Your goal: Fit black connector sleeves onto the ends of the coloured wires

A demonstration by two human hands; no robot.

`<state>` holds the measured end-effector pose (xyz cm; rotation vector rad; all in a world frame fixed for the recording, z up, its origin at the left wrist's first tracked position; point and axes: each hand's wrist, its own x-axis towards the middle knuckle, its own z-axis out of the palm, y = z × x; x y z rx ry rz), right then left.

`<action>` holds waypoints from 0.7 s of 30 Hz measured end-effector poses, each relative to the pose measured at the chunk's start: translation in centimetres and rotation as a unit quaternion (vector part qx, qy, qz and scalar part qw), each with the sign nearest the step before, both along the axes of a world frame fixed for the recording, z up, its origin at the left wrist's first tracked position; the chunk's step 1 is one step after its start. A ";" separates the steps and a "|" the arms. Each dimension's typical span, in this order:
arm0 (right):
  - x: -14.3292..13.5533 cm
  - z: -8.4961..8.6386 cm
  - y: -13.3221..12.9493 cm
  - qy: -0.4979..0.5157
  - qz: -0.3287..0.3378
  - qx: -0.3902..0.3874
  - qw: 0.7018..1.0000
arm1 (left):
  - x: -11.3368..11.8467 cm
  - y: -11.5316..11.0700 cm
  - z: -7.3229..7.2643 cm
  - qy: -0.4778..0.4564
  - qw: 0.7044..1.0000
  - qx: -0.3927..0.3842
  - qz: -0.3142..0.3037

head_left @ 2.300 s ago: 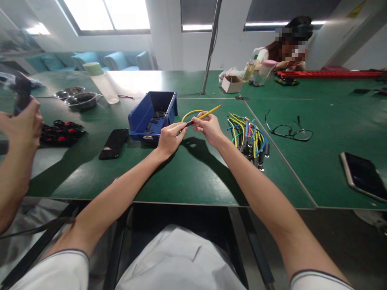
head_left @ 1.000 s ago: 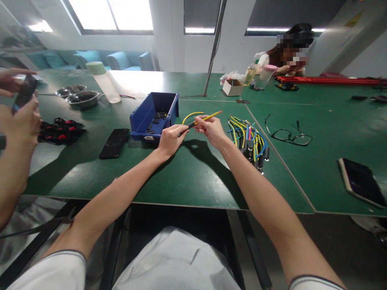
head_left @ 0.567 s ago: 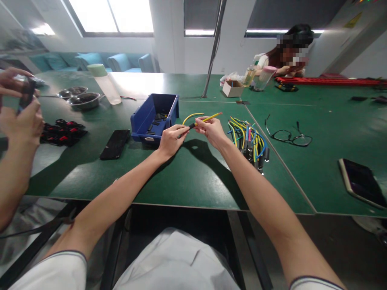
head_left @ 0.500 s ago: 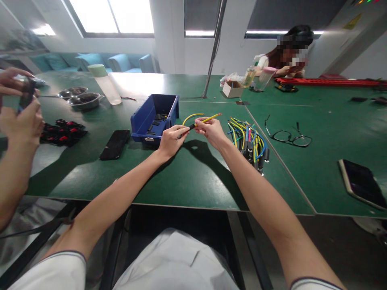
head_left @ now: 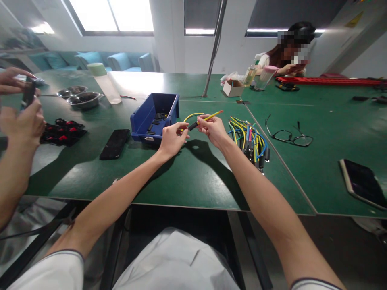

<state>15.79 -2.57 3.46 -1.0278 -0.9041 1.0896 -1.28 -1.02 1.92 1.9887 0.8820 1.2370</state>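
Note:
A yellow wire with a black sleeve on it stretches between my two hands above the green table. My left hand is closed with its fingertips at the sleeve's left end, holding the wire there. Thumb and fingers of my right hand pinch the wire at the sleeve's right end, and its bare tip points up to the right. Part of the wire loops behind the hands. Close to my left hand is a blue bin with small black pieces inside. Right of my right hand lies a bundle of coloured wires with black ends.
A black phone lies left of the bin, with black-and-red parts beyond it. Eyeglasses and another phone are at right. Metal bowls and a bottle stand back left. A co-worker's hands hold something dark.
The hands have drawn slightly apart, and more of the black sleeve shows between them. The wire's tip has risen a little. My left fingers sit a bit further left.

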 end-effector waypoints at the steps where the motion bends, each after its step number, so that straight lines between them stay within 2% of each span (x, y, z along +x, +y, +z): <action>1: 0.1 -0.1 0.0 0.000 -0.001 0.003 1.000 | 0.1 -0.1 0.0 -0.003 1.000 -0.011 -0.007; 9: 0.3 -0.5 0.4 -0.020 0.004 0.015 1.000 | 0.4 -0.6 -0.3 0.019 0.998 -0.058 -0.035; 15: 0.4 -0.7 0.5 -0.045 0.002 0.020 0.999 | 0.6 -0.8 0.0 -0.013 0.992 -0.116 -0.052; 21: 0.4 -0.8 0.5 -0.079 0.008 0.033 0.996 | 0.9 -0.2 -1.2 -0.058 0.981 -0.174 -0.066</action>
